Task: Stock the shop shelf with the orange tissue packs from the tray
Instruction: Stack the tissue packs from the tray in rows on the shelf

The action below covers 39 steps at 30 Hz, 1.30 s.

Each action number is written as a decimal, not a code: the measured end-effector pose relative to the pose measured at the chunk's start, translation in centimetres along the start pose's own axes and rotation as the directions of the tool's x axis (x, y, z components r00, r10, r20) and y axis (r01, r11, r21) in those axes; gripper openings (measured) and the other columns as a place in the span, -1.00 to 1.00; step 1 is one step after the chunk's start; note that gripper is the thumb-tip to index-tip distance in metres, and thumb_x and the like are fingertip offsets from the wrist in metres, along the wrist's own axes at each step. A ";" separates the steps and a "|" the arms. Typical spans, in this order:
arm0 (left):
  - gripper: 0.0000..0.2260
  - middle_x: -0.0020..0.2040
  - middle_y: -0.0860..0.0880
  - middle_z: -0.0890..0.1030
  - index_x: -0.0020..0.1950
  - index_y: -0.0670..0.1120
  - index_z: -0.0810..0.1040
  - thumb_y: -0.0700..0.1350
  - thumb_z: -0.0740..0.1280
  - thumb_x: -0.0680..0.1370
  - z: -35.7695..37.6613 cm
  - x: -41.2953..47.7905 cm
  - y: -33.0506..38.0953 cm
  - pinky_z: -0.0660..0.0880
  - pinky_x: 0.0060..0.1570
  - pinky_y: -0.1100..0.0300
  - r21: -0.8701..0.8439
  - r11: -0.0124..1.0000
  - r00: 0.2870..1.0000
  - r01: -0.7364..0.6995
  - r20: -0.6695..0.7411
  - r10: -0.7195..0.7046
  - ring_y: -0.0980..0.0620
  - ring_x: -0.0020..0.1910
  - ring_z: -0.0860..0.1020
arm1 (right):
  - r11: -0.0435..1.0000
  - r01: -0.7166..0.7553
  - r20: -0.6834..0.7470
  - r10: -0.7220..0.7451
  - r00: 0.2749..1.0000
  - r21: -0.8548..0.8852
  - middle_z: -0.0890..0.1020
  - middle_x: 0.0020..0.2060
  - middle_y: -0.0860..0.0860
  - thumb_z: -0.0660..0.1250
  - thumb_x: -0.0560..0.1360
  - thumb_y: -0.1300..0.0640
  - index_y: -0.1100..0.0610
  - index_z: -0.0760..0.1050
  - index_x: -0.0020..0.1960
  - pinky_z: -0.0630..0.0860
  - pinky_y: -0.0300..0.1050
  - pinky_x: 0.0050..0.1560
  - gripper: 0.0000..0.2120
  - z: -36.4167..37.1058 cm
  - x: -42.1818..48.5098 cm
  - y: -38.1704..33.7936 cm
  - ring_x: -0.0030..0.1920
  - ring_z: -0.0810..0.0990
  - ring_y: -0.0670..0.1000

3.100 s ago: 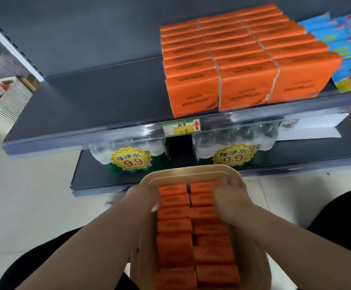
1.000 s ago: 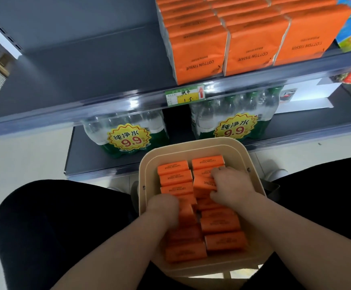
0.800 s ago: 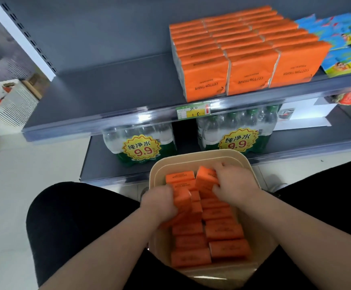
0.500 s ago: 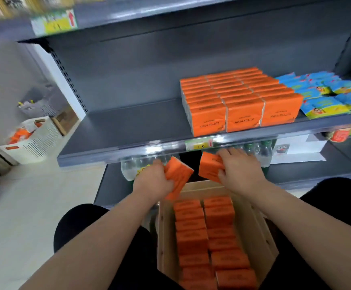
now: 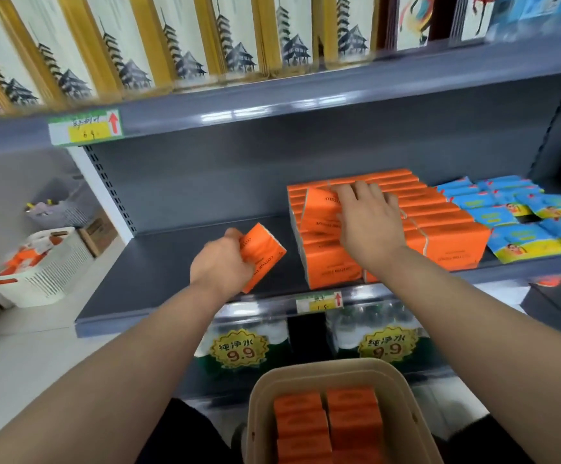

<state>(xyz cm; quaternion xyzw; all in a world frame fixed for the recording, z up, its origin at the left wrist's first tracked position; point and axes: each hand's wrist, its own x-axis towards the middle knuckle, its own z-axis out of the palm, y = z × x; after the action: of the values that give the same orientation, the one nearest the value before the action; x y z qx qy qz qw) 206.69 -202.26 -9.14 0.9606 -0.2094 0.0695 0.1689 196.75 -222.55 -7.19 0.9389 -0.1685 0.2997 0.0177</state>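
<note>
Left hand (image 5: pixel 222 264): fingers curled round one orange pack (image 5: pixel 263 254), gripped by its near end. This pack is off the shelf (image 5: pixel 158 269), over the bare grey board. It is tilted, long axis running from the wrist up and away to the right.

Right hand (image 5: pixel 371 226): fingers spread and nearly straight, lying flat over a second pack (image 5: pixel 319 209). No curl visible. This second pack sits on the front left corner of the orange stack (image 5: pixel 439 226), left edge raised, not yet flush with the row under it.

Stack: several rows deep, short printed ends facing out, long axes running front to back. Blue packs (image 5: pixel 523 216) lie just beside it to the right. Bare shelf lies to its left.

Key relation: the open slot is the strip of shelf touching the stack's left face, and it lies to the right of and slightly beyond the left hand's pack. The left hand is the nearer one to that strip. The right hand is over the stack, not beside it.

Judgement: the left pack needs turning so that its long axis points to the back wall and its short end faces out, then sliding right until it meets the stack. The right one needs pressing level.

Tray (image 5: pixel 259 416): low and central, well apart from both hands, with more orange packs (image 5: pixel 352 420) in two columns. Stocking looks far from finished.
</note>
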 end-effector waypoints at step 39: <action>-0.60 0.24 -0.13 0.38 0.33 -0.10 0.36 -0.30 0.21 0.50 8.2 24.3 -2.3 0.45 0.00 -0.06 0.141 0.990 0.990 0.021 -0.144 -0.001 -0.16 0.25 0.34 | 0.985 0.041 0.229 -0.080 0.970 0.170 0.44 0.27 0.00 0.27 0.47 0.22 -0.08 0.26 0.40 0.29 0.11 0.23 -0.46 9.7 16.1 0.8 0.31 0.34 0.11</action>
<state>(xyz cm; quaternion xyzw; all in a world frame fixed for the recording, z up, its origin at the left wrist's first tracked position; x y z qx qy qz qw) 230.12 -212.43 -12.45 0.9639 -0.1859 0.1523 0.1148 214.23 -229.52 -6.06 0.9707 -0.1153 0.1986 -0.0707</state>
